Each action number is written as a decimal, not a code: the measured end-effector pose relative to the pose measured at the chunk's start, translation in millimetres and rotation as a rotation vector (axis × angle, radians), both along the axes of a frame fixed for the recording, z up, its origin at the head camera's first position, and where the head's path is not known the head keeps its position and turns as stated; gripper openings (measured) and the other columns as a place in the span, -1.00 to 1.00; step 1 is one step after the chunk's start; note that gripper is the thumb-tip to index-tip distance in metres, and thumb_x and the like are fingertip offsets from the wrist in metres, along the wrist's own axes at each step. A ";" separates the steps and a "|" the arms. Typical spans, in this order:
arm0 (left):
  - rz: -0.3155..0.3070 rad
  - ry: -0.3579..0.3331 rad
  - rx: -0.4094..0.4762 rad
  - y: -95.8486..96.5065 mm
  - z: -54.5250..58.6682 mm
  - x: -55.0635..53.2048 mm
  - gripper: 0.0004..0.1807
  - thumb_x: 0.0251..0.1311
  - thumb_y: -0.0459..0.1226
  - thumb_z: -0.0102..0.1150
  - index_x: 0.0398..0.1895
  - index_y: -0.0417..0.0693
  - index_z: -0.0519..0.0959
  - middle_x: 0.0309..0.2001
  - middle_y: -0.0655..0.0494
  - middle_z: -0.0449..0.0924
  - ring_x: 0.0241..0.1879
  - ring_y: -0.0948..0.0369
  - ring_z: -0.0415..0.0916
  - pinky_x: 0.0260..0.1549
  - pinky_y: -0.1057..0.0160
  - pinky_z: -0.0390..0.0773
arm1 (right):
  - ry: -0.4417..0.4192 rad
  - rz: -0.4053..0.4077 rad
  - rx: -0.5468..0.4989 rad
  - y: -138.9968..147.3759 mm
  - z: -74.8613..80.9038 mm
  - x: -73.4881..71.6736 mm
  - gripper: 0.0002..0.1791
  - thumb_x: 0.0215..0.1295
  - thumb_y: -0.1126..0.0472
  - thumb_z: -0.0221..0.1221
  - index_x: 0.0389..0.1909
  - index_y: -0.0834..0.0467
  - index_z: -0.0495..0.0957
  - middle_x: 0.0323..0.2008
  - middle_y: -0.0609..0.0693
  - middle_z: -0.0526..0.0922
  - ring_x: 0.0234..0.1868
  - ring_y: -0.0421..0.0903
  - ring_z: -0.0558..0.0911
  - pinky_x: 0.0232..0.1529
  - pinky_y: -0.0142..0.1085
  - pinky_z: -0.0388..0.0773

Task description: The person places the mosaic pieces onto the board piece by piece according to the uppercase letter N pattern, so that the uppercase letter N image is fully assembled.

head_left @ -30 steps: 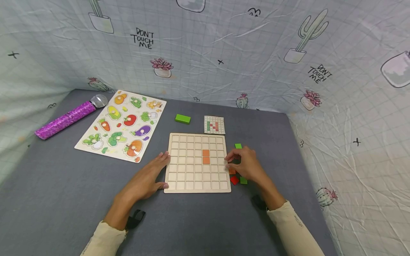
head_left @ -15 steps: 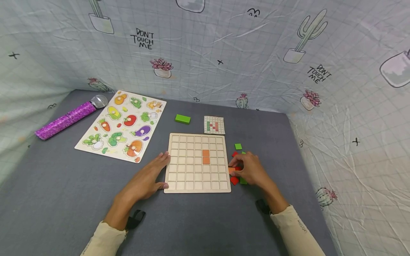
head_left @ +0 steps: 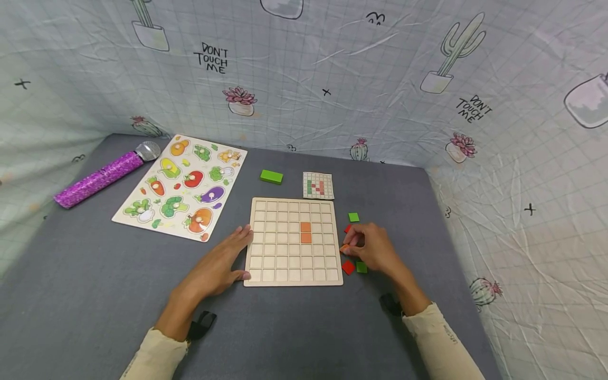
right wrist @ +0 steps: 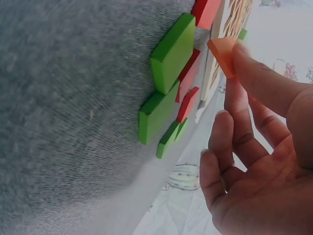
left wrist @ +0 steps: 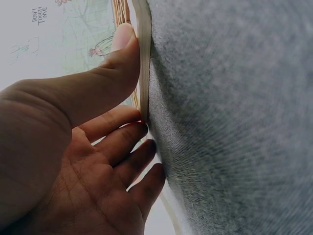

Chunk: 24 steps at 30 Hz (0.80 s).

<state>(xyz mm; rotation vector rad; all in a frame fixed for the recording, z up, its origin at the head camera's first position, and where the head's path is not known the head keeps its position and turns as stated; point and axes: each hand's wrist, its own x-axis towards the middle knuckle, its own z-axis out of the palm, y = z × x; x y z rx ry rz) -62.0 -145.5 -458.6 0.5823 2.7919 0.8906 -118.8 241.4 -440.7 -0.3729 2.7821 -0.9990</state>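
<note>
A wooden grid board (head_left: pixel 275 253) lies on the grey table, with two orange tiles (head_left: pixel 306 233) set one above the other in its cells. Along the board's left edge rests my left hand (head_left: pixel 216 264); in the left wrist view its thumb and fingertips touch the rim. Between thumb and finger, my right hand (head_left: pixel 372 247) pinches an orange tile (right wrist: pixel 224 55) just off the board's right edge. Beneath and around that hand lie loose red tiles (head_left: pixel 348 267) and green tiles (head_left: pixel 361 267), some partly hidden by it.
Behind the board are a small pattern card (head_left: pixel 317 185) and a green block (head_left: pixel 272 177). A vegetable puzzle board (head_left: pixel 180 187) and a glittery purple microphone (head_left: pixel 102 177) lie at the left. A printed cloth (head_left: pixel 294 105) hangs behind the table.
My right hand has moved from beside the board's edge down to the loose tiles, and an orange tile is now lifted and tilted in its fingers. The left hand stays put.
</note>
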 end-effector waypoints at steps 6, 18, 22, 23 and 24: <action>0.001 0.007 0.005 1.3 -1.3 -0.5 0.05 0.03 -0.36 0.63 0.60 -0.35 0.26 0.66 -0.24 0.15 0.66 -0.24 0.08 0.56 -0.29 0.20 | 0.054 -0.016 -0.018 -5.6 1.7 0.6 -0.79 0.11 0.23 0.60 -0.36 0.06 0.72 -0.46 -0.10 0.71 -0.45 -0.25 0.68 -0.31 -0.36 0.59; 0.003 0.005 -0.003 0.7 -1.4 0.3 0.05 0.04 -0.37 0.62 0.61 -0.35 0.25 0.67 -0.24 0.14 0.67 -0.24 0.06 0.57 -0.29 0.20 | 0.019 -0.019 -0.064 -31.8 -3.8 6.7 -0.82 0.18 0.27 0.56 -0.37 0.03 0.72 -0.42 -0.10 0.75 -0.44 -0.25 0.68 -0.36 -0.38 0.60; 0.001 0.016 0.001 0.7 -0.6 0.3 0.05 0.05 -0.37 0.62 0.60 -0.35 0.26 0.66 -0.25 0.16 0.66 -0.25 0.08 0.56 -0.30 0.21 | -0.002 -0.003 -0.075 -41.8 -5.9 7.8 -0.83 0.19 0.26 0.55 -0.37 0.03 0.71 -0.44 -0.09 0.74 -0.45 -0.23 0.66 -0.37 -0.37 0.58; 0.001 0.016 0.002 0.6 -0.4 0.3 0.04 0.05 -0.37 0.62 0.60 -0.34 0.26 0.66 -0.25 0.16 0.66 -0.25 0.08 0.56 -0.30 0.22 | -0.002 0.000 -0.074 -44.4 -6.2 7.8 -0.83 0.19 0.25 0.55 -0.38 0.03 0.71 -0.44 -0.09 0.73 -0.45 -0.23 0.64 -0.37 -0.37 0.57; 0.000 0.017 0.002 0.7 -0.1 0.4 0.04 0.05 -0.37 0.62 0.60 -0.34 0.26 0.66 -0.24 0.16 0.66 -0.25 0.08 0.56 -0.29 0.22 | 0.002 0.004 -0.071 -46.9 -6.5 7.6 -0.83 0.19 0.25 0.55 -0.39 0.02 0.71 -0.45 -0.09 0.73 -0.45 -0.23 0.63 -0.38 -0.37 0.55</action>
